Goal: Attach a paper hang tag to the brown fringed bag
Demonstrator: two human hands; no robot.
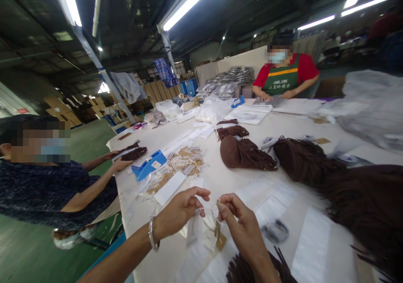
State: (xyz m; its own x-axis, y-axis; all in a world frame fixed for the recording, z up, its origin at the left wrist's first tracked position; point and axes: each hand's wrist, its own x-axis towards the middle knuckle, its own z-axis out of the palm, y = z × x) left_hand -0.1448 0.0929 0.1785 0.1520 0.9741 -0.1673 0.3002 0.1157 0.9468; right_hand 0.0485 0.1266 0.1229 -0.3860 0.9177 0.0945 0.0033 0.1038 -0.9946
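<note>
Right hand [241,219] pinches thin white string [215,211], small tan cardboard tag [221,237] seemingly unattached; left hand [181,207] half-curled, grip unclear; loose tan tag heap [188,160] remains far left.

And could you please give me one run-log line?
left hand: half-curled; right hand: pinching above brown hang tag; blue tape dispenser: on table

**Site Type: Factory Workshop**

Building: high, dark roof [126,31] with strip lights [190,3], green floor [91,142], stacked cardboard boxes [63,111]. Station: large shared table [217,178] bearing loose tags [189,159], a blue tape dispenser [149,165] and plastic bags [212,108]. Staff: two masked co-workers [47,190], one wearing an apron [280,85] beside piled bagged goods [226,81].
</note>
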